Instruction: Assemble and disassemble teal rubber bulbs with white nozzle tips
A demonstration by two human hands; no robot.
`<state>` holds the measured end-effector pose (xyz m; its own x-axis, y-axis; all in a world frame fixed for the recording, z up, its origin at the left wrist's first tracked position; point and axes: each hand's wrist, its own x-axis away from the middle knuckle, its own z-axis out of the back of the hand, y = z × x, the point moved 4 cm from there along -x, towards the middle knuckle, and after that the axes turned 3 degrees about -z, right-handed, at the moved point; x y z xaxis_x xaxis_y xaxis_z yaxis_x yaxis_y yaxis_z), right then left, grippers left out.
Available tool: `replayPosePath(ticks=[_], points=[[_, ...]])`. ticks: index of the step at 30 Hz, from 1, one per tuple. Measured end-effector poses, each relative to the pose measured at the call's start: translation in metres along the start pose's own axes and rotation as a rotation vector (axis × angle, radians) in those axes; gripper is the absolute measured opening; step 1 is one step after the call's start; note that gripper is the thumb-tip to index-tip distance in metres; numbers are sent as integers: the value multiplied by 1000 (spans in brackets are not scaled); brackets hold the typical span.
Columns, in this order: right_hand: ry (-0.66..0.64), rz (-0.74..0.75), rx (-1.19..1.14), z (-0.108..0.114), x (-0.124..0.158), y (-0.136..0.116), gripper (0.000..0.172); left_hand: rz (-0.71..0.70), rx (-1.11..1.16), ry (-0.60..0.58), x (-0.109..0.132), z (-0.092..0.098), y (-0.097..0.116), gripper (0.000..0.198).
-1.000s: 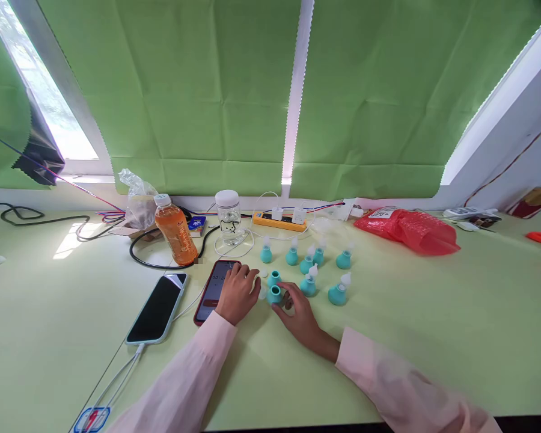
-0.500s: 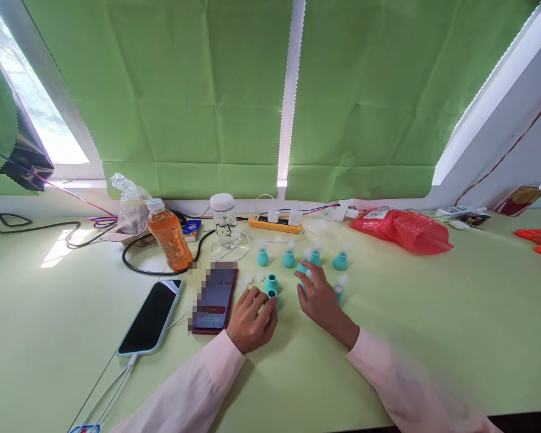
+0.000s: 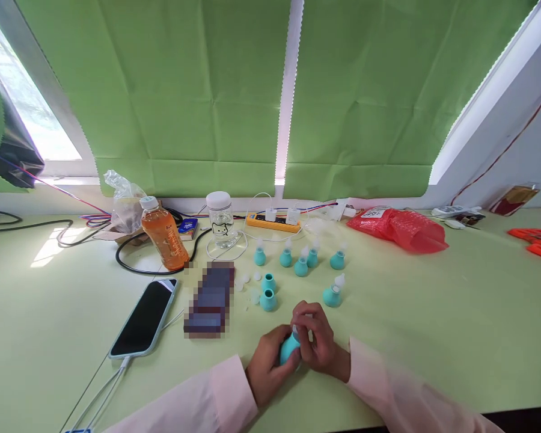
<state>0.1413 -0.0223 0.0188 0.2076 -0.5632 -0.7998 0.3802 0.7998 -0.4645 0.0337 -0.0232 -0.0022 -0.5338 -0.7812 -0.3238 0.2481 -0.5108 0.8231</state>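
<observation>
My left hand (image 3: pixel 265 361) is wrapped round a teal rubber bulb (image 3: pixel 290 350) close to me above the table. My right hand (image 3: pixel 318 344) pinches the bulb's white tip from the other side. Further out on the table stand several more teal bulbs with white tips (image 3: pixel 332 293), and two teal bulbs without tips (image 3: pixel 267 299). A few loose white tips (image 3: pixel 246 281) lie beside those two.
A dark phone (image 3: pixel 145 316) on a cable and a second, blurred phone (image 3: pixel 210 297) lie to the left. Behind stand an orange drink bottle (image 3: pixel 160 233), a clear jar (image 3: pixel 220 219), a yellow power strip (image 3: pixel 273 222) and a red plastic bag (image 3: pixel 399 228).
My right hand took one tipped bulb from the group and drew it toward me. My left hand left the untipped bulbs and closed on that bulb too.
</observation>
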Motion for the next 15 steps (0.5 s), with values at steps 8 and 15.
replayPosePath(ticks=[8, 15], points=[[-43, -472, -105, -5, -12, 25, 10, 190, 91, 114, -6, 6, -18, 17], [-128, -968, -586, -21, -11, 46, 33, 193, 123, 121, -4, 5, -17, 20]])
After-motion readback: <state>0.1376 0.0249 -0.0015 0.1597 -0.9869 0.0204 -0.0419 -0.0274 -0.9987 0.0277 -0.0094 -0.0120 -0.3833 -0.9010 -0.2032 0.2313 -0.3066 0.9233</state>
